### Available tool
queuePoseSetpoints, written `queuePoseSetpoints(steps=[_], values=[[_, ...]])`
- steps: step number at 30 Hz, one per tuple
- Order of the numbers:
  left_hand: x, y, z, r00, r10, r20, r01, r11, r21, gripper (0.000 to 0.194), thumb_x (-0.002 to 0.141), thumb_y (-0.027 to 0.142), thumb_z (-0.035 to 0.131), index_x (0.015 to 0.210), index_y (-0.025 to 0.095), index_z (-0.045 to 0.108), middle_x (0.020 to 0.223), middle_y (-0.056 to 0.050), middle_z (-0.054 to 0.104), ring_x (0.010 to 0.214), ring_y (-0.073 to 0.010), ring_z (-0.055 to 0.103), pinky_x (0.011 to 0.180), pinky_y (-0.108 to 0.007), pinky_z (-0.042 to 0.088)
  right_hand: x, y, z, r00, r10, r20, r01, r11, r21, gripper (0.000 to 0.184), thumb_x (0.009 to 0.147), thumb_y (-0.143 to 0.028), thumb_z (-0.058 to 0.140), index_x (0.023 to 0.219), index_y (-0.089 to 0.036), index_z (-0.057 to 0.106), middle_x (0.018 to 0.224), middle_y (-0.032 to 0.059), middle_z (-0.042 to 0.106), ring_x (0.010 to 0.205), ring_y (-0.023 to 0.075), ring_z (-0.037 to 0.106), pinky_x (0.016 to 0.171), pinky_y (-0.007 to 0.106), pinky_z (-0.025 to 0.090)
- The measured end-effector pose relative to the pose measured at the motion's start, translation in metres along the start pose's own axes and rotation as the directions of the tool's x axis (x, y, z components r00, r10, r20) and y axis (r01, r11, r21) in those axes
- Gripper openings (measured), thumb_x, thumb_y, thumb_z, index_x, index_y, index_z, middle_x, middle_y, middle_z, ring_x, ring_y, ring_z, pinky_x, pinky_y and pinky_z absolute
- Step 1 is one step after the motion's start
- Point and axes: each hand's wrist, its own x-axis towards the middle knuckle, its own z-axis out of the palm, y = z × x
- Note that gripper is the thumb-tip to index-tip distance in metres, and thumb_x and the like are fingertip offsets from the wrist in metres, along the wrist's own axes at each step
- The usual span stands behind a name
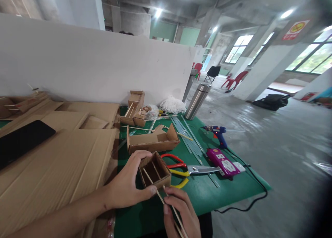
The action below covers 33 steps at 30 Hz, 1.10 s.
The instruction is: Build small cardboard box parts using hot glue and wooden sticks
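Note:
A small open cardboard box stands at the green table's near side. My left hand grips it, fingers along its far left edge and thumb at its near side. Thin wooden sticks show in and over the opening. My right hand is closed on two thin wooden sticks just in front of the box; one reaches past my left thumb over the opening. Right beside the box lie scissors with red and yellow handles. Behind it sits a longer open cardboard tray.
Cardboard sheets with a black phone cover the left. Clear glue sticks, a blue glue gun, a purple power strip and a steel flask stand or lie on the right. A white partition rises behind.

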Motion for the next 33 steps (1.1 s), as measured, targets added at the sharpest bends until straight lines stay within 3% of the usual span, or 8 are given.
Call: queuePoseSetpoints(steps=[3, 7, 10, 12, 19, 23, 27, 33], values=[[0.000, -0.001, 0.000, 1.000, -0.012, 0.006, 0.012, 1.000, 0.008, 0.067, 0.078, 0.026, 0.067, 0.134, 0.024, 0.031, 0.140, -0.012, 0.042, 0.133, -0.0322, 0.042, 0.114, -0.052, 0.035, -0.006, -0.011, 0.014, 0.984, 0.136, -0.111, -0.132, 0.990, 0.044, 0.024, 0.086, -0.004, 0.050, 0.101, -0.020, 0.059, 0.101, 0.0084, 0.061, 0.091, 0.0177, 0.066, 0.077, 0.027, 0.057], [0.000, -0.002, 0.001, 1.000, -0.018, -0.003, 0.019, 1.000, 0.011, 0.069, 0.077, 0.025, 0.069, 0.134, 0.025, 0.031, 0.140, -0.011, 0.043, 0.133, -0.0323, 0.043, 0.114, -0.053, 0.035, -0.015, -0.023, 0.036, 0.892, 0.354, -0.280, -0.296, 0.927, 0.229, 0.026, 0.091, -0.016, 0.054, 0.116, -0.023, 0.055, 0.115, 0.0121, 0.056, 0.093, 0.0217, 0.065, 0.072, 0.034, 0.058], [0.001, -0.002, 0.001, 1.000, -0.015, -0.017, 0.016, 1.000, 0.007, 0.069, 0.077, 0.026, 0.069, 0.134, 0.026, 0.032, 0.139, -0.011, 0.044, 0.132, -0.0330, 0.045, 0.112, -0.054, 0.038, -0.020, -0.024, 0.043, 0.820, 0.513, -0.255, -0.370, 0.814, 0.447, 0.040, 0.092, -0.025, 0.058, 0.130, -0.026, 0.045, 0.125, 0.0151, 0.053, 0.082, 0.0206, 0.067, 0.065, 0.035, 0.059], [0.001, -0.001, 0.002, 1.000, -0.017, -0.020, 0.017, 1.000, 0.006, 0.068, 0.076, 0.025, 0.069, 0.134, 0.026, 0.033, 0.139, -0.011, 0.045, 0.131, -0.0330, 0.045, 0.112, -0.054, 0.037, -0.022, -0.024, 0.044, 0.795, 0.570, -0.211, -0.400, 0.752, 0.524, 0.045, 0.093, -0.029, 0.058, 0.135, -0.027, 0.041, 0.122, 0.0152, 0.056, 0.079, 0.0207, 0.069, 0.063, 0.036, 0.060], [0.000, 0.000, 0.002, 1.000, -0.022, -0.009, 0.022, 1.000, 0.013, 0.069, 0.076, 0.024, 0.070, 0.134, 0.026, 0.032, 0.140, -0.011, 0.043, 0.134, -0.0329, 0.042, 0.115, -0.055, 0.034, -0.026, -0.029, 0.051, 0.746, 0.601, -0.287, -0.393, 0.746, 0.538, 0.051, 0.091, -0.024, 0.063, 0.137, -0.028, 0.042, 0.132, 0.0161, 0.054, 0.083, 0.0225, 0.071, 0.067, 0.038, 0.061], [0.000, 0.000, 0.002, 1.000, -0.017, -0.008, 0.018, 1.000, 0.007, 0.068, 0.076, 0.022, 0.069, 0.133, 0.026, 0.032, 0.139, -0.011, 0.043, 0.132, -0.0321, 0.044, 0.113, -0.054, 0.036, -0.021, -0.034, 0.060, 0.748, 0.582, -0.320, -0.359, 0.760, 0.542, 0.051, 0.093, -0.023, 0.060, 0.139, -0.027, 0.038, 0.116, 0.0121, 0.061, 0.086, 0.0210, 0.071, 0.072, 0.036, 0.062], [0.000, 0.000, 0.003, 1.000, -0.024, -0.006, 0.024, 1.000, 0.009, 0.068, 0.076, 0.023, 0.069, 0.133, 0.026, 0.032, 0.138, -0.011, 0.043, 0.132, -0.0326, 0.043, 0.113, -0.054, 0.036, -0.020, -0.037, 0.063, 0.717, 0.589, -0.372, -0.365, 0.772, 0.520, 0.049, 0.092, -0.024, 0.062, 0.136, -0.024, 0.040, 0.110, 0.0126, 0.063, 0.082, 0.0223, 0.072, 0.070, 0.037, 0.062], [0.001, 0.000, 0.002, 1.000, -0.002, -0.020, 0.002, 1.000, 0.022, 0.068, 0.075, 0.023, 0.070, 0.132, 0.026, 0.033, 0.138, -0.011, 0.045, 0.132, -0.0325, 0.044, 0.114, -0.053, 0.037, -0.025, -0.036, 0.060, 0.742, 0.565, -0.360, -0.384, 0.799, 0.463, 0.048, 0.093, -0.021, 0.060, 0.136, -0.022, 0.039, 0.103, 0.0116, 0.064, 0.084, 0.0226, 0.071, 0.071, 0.037, 0.062]])
